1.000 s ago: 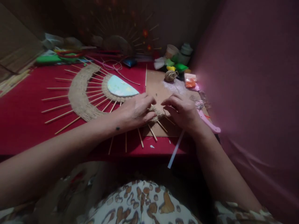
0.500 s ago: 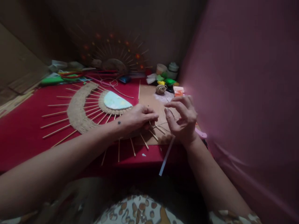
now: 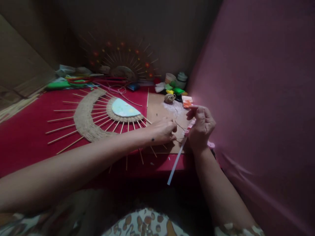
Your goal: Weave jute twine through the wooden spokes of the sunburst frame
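Note:
A half-round frame of thin sticks carries a wide woven twine band (image 3: pixel 85 119) and a smaller woven half-ring around a pale blue half-disc (image 3: pixel 124 107). My left hand (image 3: pixel 165 130) reaches over its right side, fingers curled around a thin twine by the last sticks. The twine (image 3: pixel 181 126) trails over the brown board from a small ball (image 3: pixel 169 98). To the right my raised right hand (image 3: pixel 202 126) has thumb and fingers pinched together; what they hold, if anything, is too small to tell. Beside it lies a pink glue gun (image 3: pixel 190 127), partly hidden, with a whitish glue stick (image 3: pixel 176 164).
A brown board (image 3: pixel 157 101) lies on the red tabletop (image 3: pixel 27 141). Small coloured packets (image 3: pixel 178 91) and jars (image 3: pixel 182 78) stand at the back right. Red-handled scissors (image 3: pixel 78 80) lie back left. A flower-dotted stick fan (image 3: pixel 123 70) leans behind. Pink cloth (image 3: pixel 258 98) hangs right.
My left hand has moved right, along the last sticks toward the glue gun. My right hand has turned, and its spread fingers have come together in a pinch.

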`<state>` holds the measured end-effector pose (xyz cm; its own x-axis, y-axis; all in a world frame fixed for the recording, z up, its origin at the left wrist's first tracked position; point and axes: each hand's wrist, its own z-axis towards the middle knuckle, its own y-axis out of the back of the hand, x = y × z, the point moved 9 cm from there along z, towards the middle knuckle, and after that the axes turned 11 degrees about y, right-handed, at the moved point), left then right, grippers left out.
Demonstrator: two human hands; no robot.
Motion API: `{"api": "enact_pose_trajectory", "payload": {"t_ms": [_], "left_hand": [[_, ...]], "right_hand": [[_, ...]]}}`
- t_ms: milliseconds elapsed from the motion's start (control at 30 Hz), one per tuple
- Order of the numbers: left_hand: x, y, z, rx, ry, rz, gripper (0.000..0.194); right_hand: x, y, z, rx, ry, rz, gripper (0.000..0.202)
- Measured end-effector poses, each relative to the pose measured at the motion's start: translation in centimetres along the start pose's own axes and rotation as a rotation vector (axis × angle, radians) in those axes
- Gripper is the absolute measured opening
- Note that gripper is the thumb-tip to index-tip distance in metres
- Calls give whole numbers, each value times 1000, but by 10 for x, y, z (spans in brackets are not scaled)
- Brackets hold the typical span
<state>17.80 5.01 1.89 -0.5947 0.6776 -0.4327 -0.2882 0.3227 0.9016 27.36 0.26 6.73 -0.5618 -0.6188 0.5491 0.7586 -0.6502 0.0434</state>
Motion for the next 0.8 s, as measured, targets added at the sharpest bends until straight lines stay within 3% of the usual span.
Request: {"api": "enact_pose_trajectory", "payload": {"t_ms": [100,233,400,600,733,800], "left_hand": [[-9,-10,7,34,14,-31,7],[-4,-8,7,37,82,-147,12],[24,20,-5,-47,200,-797,6],[35,48,-34,-147,252,-944,11],[40,40,-48,-130,303,-1069,12],[42,34,-53,-108,317,-1145,13]], "right_hand": [[-4,4,-1,-21,-11,-19,28],[-4,5,-3,-8,-7,-86,30],[-8,3,-2,52,-10,-143,24],[0,-26,-17,474,62,-240,14],[2,-45,-46,812,-38,-253,10],[1,-50,-56,909,-86,-272,17]]}}
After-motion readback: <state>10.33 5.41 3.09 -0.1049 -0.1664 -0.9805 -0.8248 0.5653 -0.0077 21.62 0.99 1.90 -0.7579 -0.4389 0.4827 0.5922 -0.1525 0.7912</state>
